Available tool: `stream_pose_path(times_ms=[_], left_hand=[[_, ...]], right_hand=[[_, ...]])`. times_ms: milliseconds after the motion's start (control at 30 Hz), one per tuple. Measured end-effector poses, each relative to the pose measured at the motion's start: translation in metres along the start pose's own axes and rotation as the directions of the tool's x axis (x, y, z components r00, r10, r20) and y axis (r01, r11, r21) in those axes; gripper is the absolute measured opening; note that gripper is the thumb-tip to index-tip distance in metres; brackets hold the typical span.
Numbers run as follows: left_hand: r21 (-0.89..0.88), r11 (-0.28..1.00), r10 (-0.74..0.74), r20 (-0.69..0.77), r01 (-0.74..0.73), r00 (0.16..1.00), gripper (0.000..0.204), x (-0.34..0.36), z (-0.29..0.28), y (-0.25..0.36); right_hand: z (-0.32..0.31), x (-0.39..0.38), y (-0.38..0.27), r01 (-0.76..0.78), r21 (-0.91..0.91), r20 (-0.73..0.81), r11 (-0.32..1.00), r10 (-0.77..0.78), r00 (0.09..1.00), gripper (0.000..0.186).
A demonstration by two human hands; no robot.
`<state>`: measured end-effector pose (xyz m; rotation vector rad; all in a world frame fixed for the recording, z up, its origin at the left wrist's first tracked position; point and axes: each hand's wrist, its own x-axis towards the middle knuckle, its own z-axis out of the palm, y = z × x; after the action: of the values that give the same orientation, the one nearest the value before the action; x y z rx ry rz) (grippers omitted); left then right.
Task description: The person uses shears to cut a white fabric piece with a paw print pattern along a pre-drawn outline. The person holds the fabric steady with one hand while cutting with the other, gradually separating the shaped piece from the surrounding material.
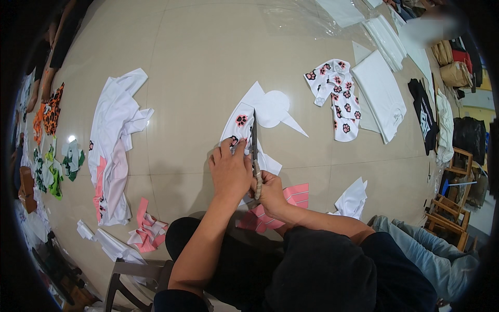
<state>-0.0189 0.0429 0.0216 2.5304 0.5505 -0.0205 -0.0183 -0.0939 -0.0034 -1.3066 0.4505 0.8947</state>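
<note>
My right hand [271, 193] is closed round the handles of a pair of scissors [254, 136], whose grip is wrapped in tan material. The dark blades point away from me along the edge of a white fabric piece [241, 110] with black and pink paw prints. Beside the blades, my left hand [230, 169] grips the near part of this fabric, its fingertips bent onto it. Just beyond, a white round piece [273, 108] with a pointed strip lies on the floor. Pink striped fabric [296, 196] lies under and beside my right forearm.
On the tiled floor, a long white and pink garment [117, 140] lies left, with pink scraps [147, 229] nearer me. A paw-print garment [338, 99] and folded white fabric [378, 93] lie right. A chair [138, 273] stands near left; wooden stools [451, 208] stand far right.
</note>
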Motion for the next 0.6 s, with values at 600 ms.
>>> stream_pose_path(times_ms=[600], left_hand=[[-0.036, 0.999, -0.009, 0.025, 0.009, 1.0, 0.041, 0.0002, 0.0003, -0.0029]], right_hand=[[0.0038, 0.0023, -0.0013, 0.013, -0.018, -0.037, 1.0, -0.014, 0.999, 0.024]])
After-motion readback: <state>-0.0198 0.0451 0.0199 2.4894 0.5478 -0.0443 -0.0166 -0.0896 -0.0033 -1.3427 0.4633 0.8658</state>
